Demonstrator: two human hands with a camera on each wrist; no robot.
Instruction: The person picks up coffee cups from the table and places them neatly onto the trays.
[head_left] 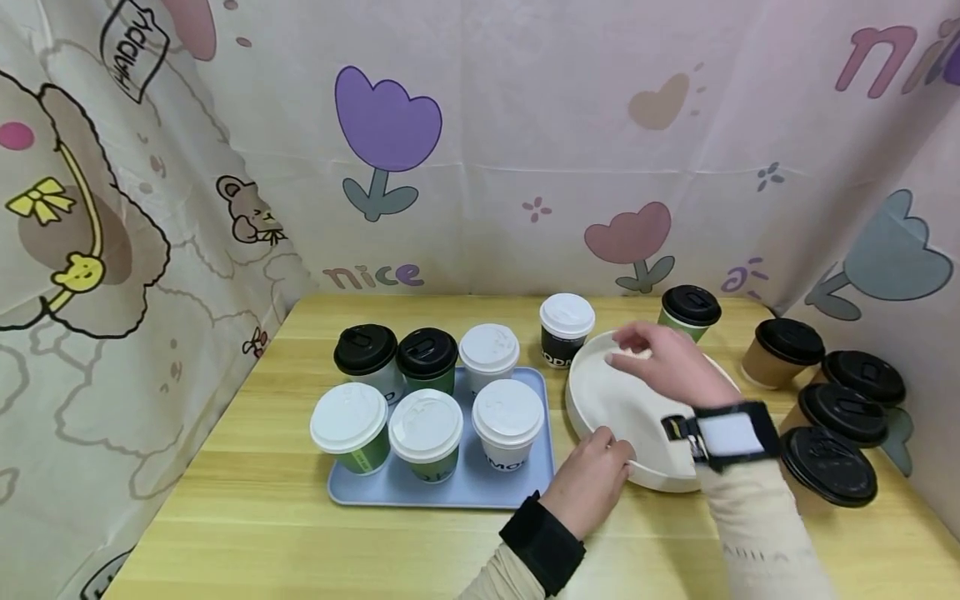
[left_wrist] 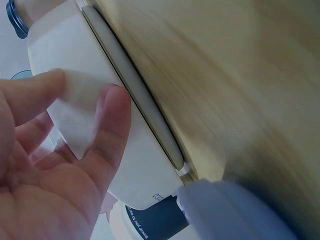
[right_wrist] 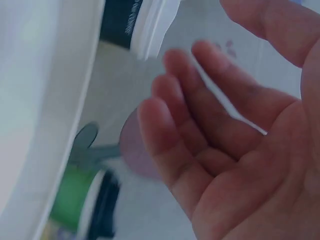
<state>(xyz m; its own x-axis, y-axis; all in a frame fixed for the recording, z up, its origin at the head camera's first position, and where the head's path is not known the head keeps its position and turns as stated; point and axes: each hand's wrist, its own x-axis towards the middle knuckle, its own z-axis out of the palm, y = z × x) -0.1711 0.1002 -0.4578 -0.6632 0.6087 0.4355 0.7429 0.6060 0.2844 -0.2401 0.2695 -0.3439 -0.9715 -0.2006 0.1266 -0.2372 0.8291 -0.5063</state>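
Observation:
A round white tray (head_left: 600,406) with a raised rim lies on the table, right of centre. My left hand (head_left: 594,482) is at its near-left rim; in the left wrist view, thumb and forefinger (left_wrist: 37,95) stand apart before its outer wall (left_wrist: 145,165), and whether they touch it cannot be told. My right hand (head_left: 671,367) hovers over the tray's far side, fingers loosely bent and holding nothing. Just behind the tray stand a black-and-white cup with a white lid (head_left: 567,325) and a green cup with a black lid (head_left: 691,310).
Left of the round tray is a blue rectangular tray (head_left: 450,497) with several lidded paper cups, including a white-lidded cup (head_left: 508,423) at the front right. Several brown cups with black lids (head_left: 828,467) line the right side. A patterned cloth (head_left: 480,167) hangs behind the table.

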